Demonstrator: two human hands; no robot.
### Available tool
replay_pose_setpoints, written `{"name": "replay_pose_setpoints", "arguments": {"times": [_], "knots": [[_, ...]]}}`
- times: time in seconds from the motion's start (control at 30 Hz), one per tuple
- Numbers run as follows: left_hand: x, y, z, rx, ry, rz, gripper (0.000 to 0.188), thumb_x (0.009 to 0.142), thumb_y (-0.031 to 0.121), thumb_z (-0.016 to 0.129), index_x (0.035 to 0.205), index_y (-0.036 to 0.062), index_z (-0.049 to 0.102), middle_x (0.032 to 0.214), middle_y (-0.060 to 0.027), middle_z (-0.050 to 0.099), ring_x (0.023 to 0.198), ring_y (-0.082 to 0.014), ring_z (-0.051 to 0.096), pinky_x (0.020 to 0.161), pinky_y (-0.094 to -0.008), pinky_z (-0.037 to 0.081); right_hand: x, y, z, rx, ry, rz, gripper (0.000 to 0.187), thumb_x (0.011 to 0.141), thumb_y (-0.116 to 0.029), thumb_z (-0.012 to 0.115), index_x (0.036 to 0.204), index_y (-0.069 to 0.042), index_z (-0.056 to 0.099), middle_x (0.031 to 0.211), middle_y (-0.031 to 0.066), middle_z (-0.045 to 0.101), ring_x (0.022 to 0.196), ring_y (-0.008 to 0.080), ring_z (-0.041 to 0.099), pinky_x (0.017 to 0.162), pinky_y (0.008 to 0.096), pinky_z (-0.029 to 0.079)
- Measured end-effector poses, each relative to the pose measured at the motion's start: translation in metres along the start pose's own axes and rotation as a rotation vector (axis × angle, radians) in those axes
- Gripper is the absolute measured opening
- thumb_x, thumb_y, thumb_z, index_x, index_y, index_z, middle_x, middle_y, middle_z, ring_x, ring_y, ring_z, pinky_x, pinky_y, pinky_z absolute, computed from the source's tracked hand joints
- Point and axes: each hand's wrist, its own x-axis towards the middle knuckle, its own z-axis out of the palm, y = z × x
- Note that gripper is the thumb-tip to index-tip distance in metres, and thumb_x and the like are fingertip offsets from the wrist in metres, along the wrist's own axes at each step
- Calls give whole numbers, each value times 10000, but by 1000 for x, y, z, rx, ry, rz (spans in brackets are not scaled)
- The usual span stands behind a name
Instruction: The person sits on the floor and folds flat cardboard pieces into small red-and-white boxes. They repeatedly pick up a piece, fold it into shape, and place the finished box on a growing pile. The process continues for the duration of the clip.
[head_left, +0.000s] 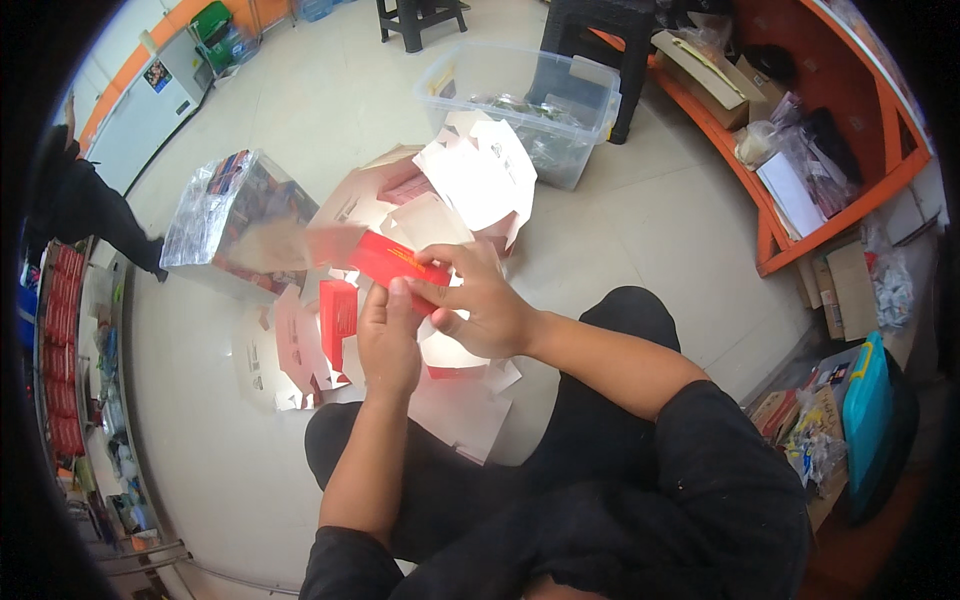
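Between my two hands is a small red carton (378, 257) with yellow print, its far end smeared by motion. My left hand (390, 335) grips its near edge from below, the thumb pressed against the card. From the right, my right hand (480, 298) holds the other end, fingers bent over it. Just beyond my left hand a red box (338, 318) stands on the floor. Around it lie unfolded cartons, white inside: one (297, 335) to the left, another (490, 175) on the heap ahead, and one (460, 412) near my knees.
A clear plastic tub (560, 150) holding bagged things stands ahead, beside a black stool (590, 45). Left of the heap is a clear plastic-wrapped bundle (225, 215). Orange shelving (770, 235) with boxes and bags is at right. A person (85, 205) in dark clothes is at far left.
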Motion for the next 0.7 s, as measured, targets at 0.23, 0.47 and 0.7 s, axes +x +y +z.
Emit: {"name": "replay_pose_setpoints", "arguments": {"times": [0.23, 0.47, 0.7], "knots": [[-6, 27, -12, 758, -301, 64, 415, 1066, 129, 522, 1450, -28, 500, 1199, -239, 695, 1068, -311, 695, 942, -381, 522, 10, 44, -9, 420, 56, 521, 430, 1099, -311, 534, 1424, -38, 605, 1231, 54, 563, 1042, 118, 573, 960, 277, 470], [-2, 19, -8, 920, -333, 156, 426, 1055, 104, 453, 1462, -19, 489, 1250, -264, 652, 1102, -397, 665, 995, -448, 489, 11, 63, -16, 535, -126, 726, 413, 1050, -277, 631, 1387, -37, 632, 1213, 67, 560, 1082, 139, 599, 964, 303, 486], [-4, 23, -10, 980, -176, 189, 818, 773, 289, 849, 1340, -89, 397, 1131, -227, 584, 1016, -383, 651, 921, -405, 524, 11, 62, -12, 341, -76, 670, 317, 1004, -261, 702, 1194, -8, 676, 1139, 68, 650, 965, 120, 628, 873, 304, 514]]}}
